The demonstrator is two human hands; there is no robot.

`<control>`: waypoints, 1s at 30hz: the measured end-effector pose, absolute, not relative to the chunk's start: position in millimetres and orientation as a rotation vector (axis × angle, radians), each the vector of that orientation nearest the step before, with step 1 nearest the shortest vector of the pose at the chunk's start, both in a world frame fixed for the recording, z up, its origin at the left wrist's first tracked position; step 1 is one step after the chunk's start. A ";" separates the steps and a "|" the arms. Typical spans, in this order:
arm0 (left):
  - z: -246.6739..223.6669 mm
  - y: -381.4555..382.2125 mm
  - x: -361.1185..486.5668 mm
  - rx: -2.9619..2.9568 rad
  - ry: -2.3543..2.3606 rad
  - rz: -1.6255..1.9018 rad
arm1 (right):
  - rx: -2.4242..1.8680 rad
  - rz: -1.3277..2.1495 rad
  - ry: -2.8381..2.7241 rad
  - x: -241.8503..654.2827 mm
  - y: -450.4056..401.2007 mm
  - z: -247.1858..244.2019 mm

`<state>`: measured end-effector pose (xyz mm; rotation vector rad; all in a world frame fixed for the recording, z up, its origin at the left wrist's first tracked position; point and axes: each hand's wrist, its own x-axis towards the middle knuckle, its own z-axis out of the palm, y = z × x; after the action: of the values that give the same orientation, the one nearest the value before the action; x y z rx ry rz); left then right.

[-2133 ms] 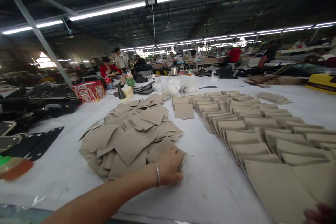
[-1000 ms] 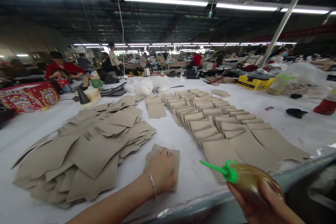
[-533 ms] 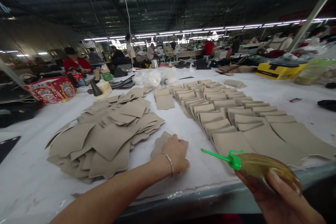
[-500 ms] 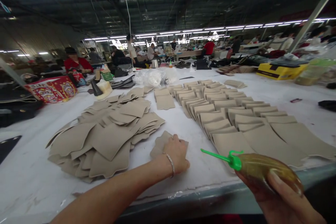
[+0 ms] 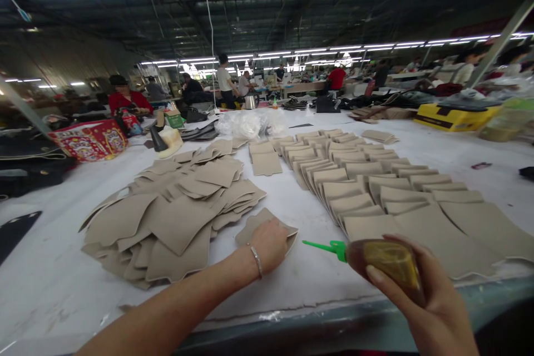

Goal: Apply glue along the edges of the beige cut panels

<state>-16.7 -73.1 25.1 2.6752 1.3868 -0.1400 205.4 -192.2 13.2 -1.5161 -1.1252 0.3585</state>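
Note:
My left hand [image 5: 270,243], with a bracelet at its wrist, is closed on a beige leather-like piece [image 5: 255,225] on the white tabletop. The piece's right edge is bent up off the surface; the fingertips are partly hidden. A squeeze bottle [image 5: 386,264] of amber-brown liquid, which looks like glue, is gripped in my right hand [image 5: 436,295]. Its green nozzle [image 5: 323,246] points left, its tip just short of the piece's raised edge. Left of my hands lies a loose heap of similar beige pieces [image 5: 179,222]. On the right, more pieces [image 5: 334,175] overlap in long rows.
A small stack of beige pieces [image 5: 266,164] lies between heap and rows. Clear plastic bags [image 5: 250,122] sit behind. A red patterned bag [image 5: 89,139] stands at left, a yellow box [image 5: 454,117] at back right. The table's front edge [image 5: 334,311] runs close below my hands. People work in the background.
The bottle has moved left, bringing its nozzle close to the piece under my left hand. My left hand has shifted slightly left, and the piece's right edge now stands up.

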 end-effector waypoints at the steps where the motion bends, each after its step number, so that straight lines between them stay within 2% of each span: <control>1: 24.0 -73.3 -18.5 2.688 1.362 -0.102 | -1.546 0.352 -1.161 201.3 -189.8 16.8; 7: 15.8 -73.2 -24.3 2.699 1.317 0.023 | -1.582 0.334 -1.333 184.4 -177.9 25.5; 18: 11.9 -72.1 -25.8 2.651 1.333 0.043 | -1.542 0.072 -1.635 179.7 -161.7 16.6; 30: 10.9 -67.9 -31.5 2.657 1.193 0.025 | -1.547 0.049 -1.642 187.8 -159.6 13.0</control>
<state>-31.5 -67.9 10.9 2.6570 1.1932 0.0253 187.8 -159.6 13.0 -1.5465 -1.6419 0.0489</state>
